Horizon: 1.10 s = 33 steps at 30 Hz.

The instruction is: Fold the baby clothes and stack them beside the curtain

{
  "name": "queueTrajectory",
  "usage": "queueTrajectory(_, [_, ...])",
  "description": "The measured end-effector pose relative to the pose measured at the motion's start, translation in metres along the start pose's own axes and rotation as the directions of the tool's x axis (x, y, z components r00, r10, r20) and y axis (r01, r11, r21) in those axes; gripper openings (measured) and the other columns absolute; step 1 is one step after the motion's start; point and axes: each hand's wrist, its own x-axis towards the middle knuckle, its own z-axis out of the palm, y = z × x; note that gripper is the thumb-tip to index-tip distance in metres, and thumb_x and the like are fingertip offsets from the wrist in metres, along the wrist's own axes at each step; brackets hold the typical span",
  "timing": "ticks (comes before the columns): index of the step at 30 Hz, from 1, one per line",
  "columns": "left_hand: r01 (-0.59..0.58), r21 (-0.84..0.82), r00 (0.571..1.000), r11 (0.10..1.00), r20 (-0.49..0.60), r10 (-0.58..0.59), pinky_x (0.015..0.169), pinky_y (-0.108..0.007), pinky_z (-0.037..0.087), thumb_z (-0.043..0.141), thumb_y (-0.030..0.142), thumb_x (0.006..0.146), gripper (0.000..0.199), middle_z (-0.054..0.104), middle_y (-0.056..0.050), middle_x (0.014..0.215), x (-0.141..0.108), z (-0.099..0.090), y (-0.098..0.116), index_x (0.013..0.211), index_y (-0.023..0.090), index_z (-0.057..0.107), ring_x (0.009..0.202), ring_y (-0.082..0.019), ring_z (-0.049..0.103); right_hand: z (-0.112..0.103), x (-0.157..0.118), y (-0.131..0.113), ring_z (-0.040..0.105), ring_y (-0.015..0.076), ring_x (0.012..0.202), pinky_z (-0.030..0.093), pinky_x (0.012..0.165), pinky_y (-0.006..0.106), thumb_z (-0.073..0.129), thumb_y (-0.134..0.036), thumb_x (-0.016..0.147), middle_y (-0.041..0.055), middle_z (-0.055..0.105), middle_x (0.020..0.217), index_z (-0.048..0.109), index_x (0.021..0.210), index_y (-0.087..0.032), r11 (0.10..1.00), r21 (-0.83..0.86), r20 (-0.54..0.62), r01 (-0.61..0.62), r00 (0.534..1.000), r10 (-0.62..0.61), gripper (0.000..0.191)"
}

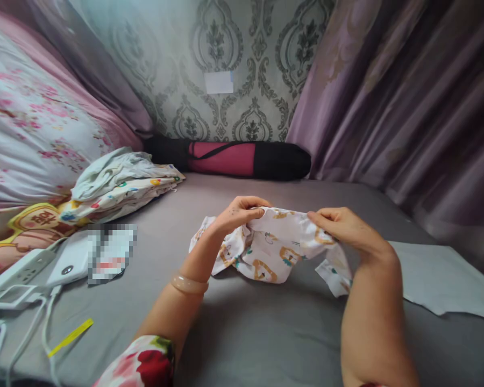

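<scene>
Both hands pinch a small white baby shirt (272, 258) printed with brown animal figures and bits of green. My left hand (246, 210) grips its upper edge on the left, thumb on top. At the upper right edge, my right hand (336, 223) holds the cloth between thumb and fingers. The shirt is stretched between them, just over the grey bed sheet (242, 333). One sleeve hangs below my right hand, and the other side bunches under my left wrist. Whether its lower edge touches the sheet I cannot tell.
A pile of folded clothes (125, 183) lies at the left. Nearer are a power strip (28, 269) with white cables, a white power bank (70, 258) and a yellow strip (70, 337). White cloth (443, 277) lies right; a black and pink roll bag (226, 158) sits against the wall.
</scene>
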Motion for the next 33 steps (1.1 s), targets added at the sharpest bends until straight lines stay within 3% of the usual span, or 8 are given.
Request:
queueTrajectory(5, [0.117,-0.003,0.991,0.993,-0.06,-0.117,0.058,-0.023,0.041,0.071,0.033,0.063,0.026,0.066,-0.002,0.067,0.01,0.016,-0.027,0.081,0.014,0.073,0.061,-0.013,0.056,-0.001,0.014,0.023,0.059,0.0163,0.058,0.043,0.052,0.024,0.069,-0.051,0.073,0.0009,0.065,0.058,0.071,0.068,-0.021,0.959,-0.251,0.057,0.133,0.991,-0.122,0.031])
queueTrajectory(11, [0.177,-0.009,0.982,0.984,-0.062,-0.177,0.051,-0.024,0.041,0.067,0.039,0.069,0.022,0.065,-0.003,0.065,0.008,0.021,-0.038,0.075,0.017,0.07,0.057,-0.013,0.055,0.034,0.024,0.006,0.064,0.0215,0.096,0.049,0.083,0.032,0.061,-0.043,0.082,0.004,0.072,0.102,0.071,0.104,-0.024,0.942,-0.085,0.068,0.326,0.945,-0.32,0.031])
queueTrajectory(14, [0.191,0.024,0.978,0.981,-0.092,-0.188,0.047,-0.025,0.037,0.064,0.042,0.074,0.025,0.059,-0.001,0.057,0.007,0.021,-0.038,0.067,0.018,0.066,0.05,-0.012,0.049,0.054,0.026,-0.007,0.064,0.0197,0.095,0.049,0.084,0.031,0.062,-0.042,0.081,0.0043,0.071,0.105,0.068,0.109,-0.021,0.935,-0.012,0.114,0.354,0.93,-0.35,0.035])
queueTrajectory(18, [0.182,0.095,0.972,0.979,-0.169,-0.164,0.051,-0.025,0.039,0.065,0.049,0.074,0.032,0.062,-0.003,0.063,0.011,0.015,-0.045,0.072,0.017,0.067,0.055,-0.013,0.052,0.065,0.028,-0.014,0.062,0.0169,0.074,0.046,0.065,0.026,0.064,-0.043,0.077,0.0021,0.071,0.084,0.071,0.093,-0.019,0.954,-0.09,0.057,0.286,0.958,-0.281,0.029])
queueTrajectory(22, [0.101,0.354,0.964,0.93,-0.266,-0.003,0.063,-0.025,0.044,0.066,0.045,0.075,0.03,0.068,-0.005,0.081,0.008,0.003,-0.045,0.085,0.017,0.069,0.073,-0.016,0.059,0.061,0.035,-0.005,0.06,0.0169,0.07,0.042,0.06,0.024,0.062,-0.045,0.075,0.0035,0.07,0.079,0.07,0.084,-0.018,0.976,-0.074,-0.162,0.204,0.963,-0.214,0.03])
queueTrajectory(24, [0.094,0.489,0.972,0.867,-0.233,0.026,0.063,-0.025,0.043,0.062,0.041,0.077,0.025,0.067,-0.004,0.08,0.001,0.0,-0.038,0.084,0.017,0.067,0.074,-0.016,0.059,0.057,0.042,0.005,0.058,0.0165,0.066,0.04,0.055,0.024,0.062,-0.048,0.073,0.0042,0.068,0.074,0.069,0.08,-0.015,0.99,-0.037,-0.255,0.139,0.956,-0.144,0.034])
queueTrajectory(30, [0.212,0.741,0.966,0.637,-0.061,-0.251,0.059,-0.024,0.04,0.065,0.03,0.073,0.013,0.067,-0.002,0.075,-0.008,0.008,-0.029,0.079,0.019,0.061,0.069,-0.017,0.059,0.049,0.06,0.042,0.05,0.0129,0.051,0.033,0.046,0.023,0.064,-0.055,0.067,-0.0004,0.058,0.055,0.063,0.065,-0.016,0.999,0.051,-0.332,-0.01,0.943,0.027,0.039])
queueTrajectory(33, [0.206,0.796,0.964,0.569,-0.064,-0.26,0.062,-0.026,0.042,0.069,0.032,0.07,0.023,0.066,-0.004,0.083,-0.004,0.012,-0.045,0.085,0.019,0.057,0.076,-0.019,0.06,0.049,0.065,0.052,0.048,0.0119,0.049,0.032,0.045,0.023,0.067,-0.056,0.065,-0.0016,0.056,0.054,0.06,0.064,-0.017,0.996,0.086,-0.326,-0.034,0.943,0.061,0.04])
